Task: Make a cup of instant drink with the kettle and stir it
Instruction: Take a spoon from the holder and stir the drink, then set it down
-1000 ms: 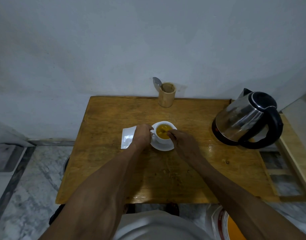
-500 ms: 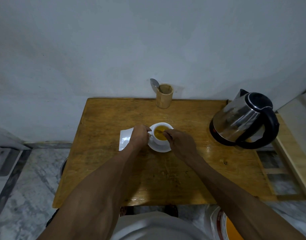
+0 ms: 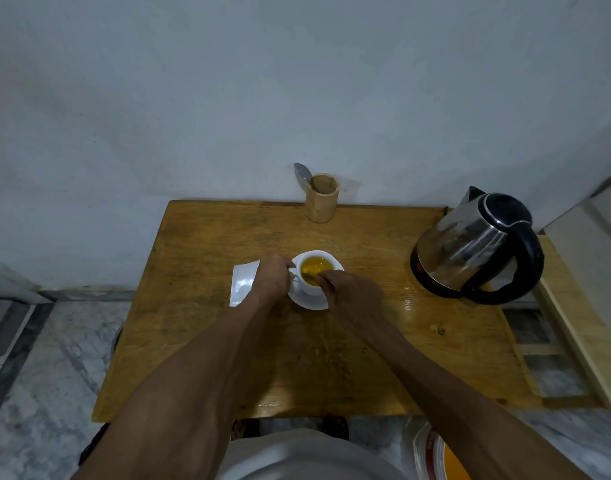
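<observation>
A white cup of yellow-orange drink stands on a white saucer in the middle of the wooden table. My left hand grips the cup's handle on its left side. My right hand is at the cup's near right rim and pinches a spoon whose bowl dips into the drink. A steel kettle with a black lid and handle sits on its base at the table's right edge.
A torn white sachet lies just left of my left hand. A bamboo holder with a second spoon stands at the table's back edge against the wall. A wooden frame adjoins on the right.
My right hand has shifted a little around the cup's rim with the spoon in the drink. My left hand stays on the handle. The camera view has drifted slightly.
</observation>
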